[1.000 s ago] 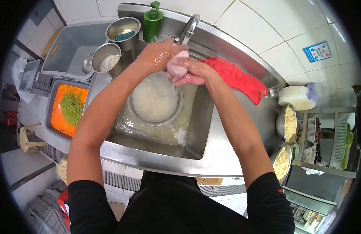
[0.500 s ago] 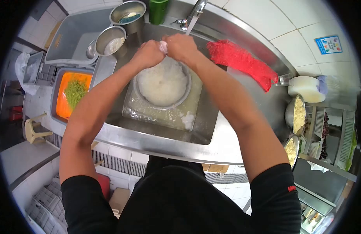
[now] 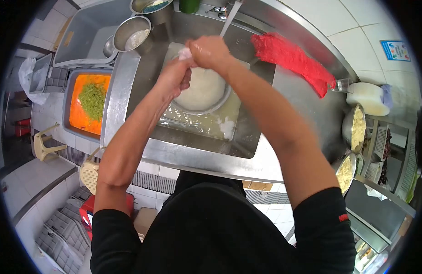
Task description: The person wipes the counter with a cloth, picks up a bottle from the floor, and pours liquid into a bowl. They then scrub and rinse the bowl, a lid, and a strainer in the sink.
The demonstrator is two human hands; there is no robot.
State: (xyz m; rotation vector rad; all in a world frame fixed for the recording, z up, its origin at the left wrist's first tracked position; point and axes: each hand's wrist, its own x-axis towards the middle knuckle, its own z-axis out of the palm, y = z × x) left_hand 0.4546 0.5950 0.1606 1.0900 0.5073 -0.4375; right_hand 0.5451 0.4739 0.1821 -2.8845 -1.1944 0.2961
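My right hand (image 3: 212, 51) is closed around a small pale wet lump (image 3: 186, 54), held over the steel sink (image 3: 192, 153) just below the running tap (image 3: 229, 18). My left hand (image 3: 176, 76) sits right under the lump with its fingers curled down; whether it grips the lump is hidden. Beneath both hands a round metal bowl (image 3: 220, 106) full of white grainy food stands in a clear tray of cloudy water (image 3: 206, 125).
A red cloth (image 3: 293, 57) lies on the sink's right rim. Two metal bowls (image 3: 133, 32) and a grey tub (image 3: 83, 39) stand at the back left, above an orange tray of chopped greens (image 3: 90, 102). On the right are a white container (image 3: 368, 98) and bowls of pale food (image 3: 357, 128).
My hands have moved from directly under the tap to over the bowl, and the left hand has dropped below the right. The view has shifted forward.
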